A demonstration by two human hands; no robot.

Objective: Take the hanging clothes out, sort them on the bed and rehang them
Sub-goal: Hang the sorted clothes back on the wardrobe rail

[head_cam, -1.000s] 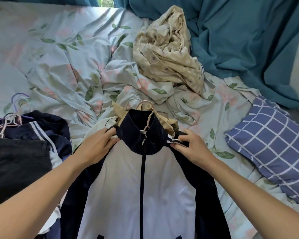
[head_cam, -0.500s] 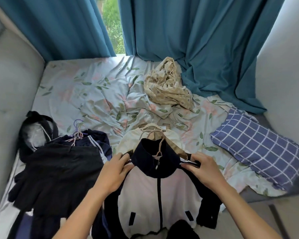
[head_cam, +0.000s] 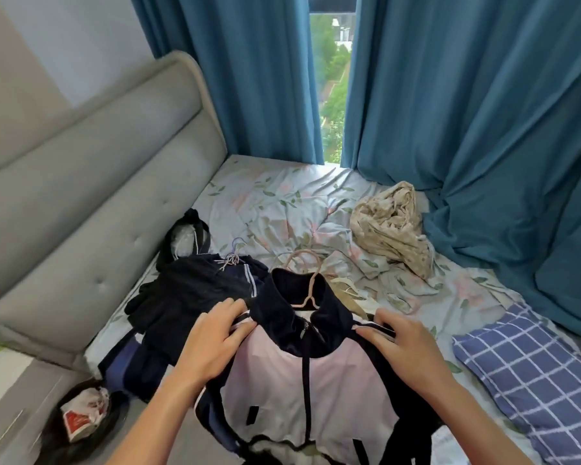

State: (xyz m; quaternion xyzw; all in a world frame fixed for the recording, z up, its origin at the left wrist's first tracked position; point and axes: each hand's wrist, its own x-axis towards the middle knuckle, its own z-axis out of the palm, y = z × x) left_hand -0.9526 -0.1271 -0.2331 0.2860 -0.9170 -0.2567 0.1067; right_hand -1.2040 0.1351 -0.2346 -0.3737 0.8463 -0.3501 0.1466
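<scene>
While our left hand (head_cam: 215, 340) and right hand (head_cam: 406, 347) pinch, apparently, the shoulders of the white-and-navy zip jacket (head_cam: 312, 391) on its pink hanger (head_cam: 307, 286), at six o'clock over the floral-sheeted bed (head_cam: 282, 203), we judge rehanging comes next, needing a lift by the hook.

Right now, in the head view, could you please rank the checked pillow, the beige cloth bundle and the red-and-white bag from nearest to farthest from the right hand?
1. Checked pillow, just right of the right hand.
2. Beige cloth bundle, farther up the bed by the curtain.
3. Red-and-white bag, far left, on the floor.

Teal curtains (head_cam: 450, 95) parted on a daylit window (head_cam: 332, 78), grey padded headboard (head_cam: 98, 196), pale wall (head_cam: 64, 38).
</scene>
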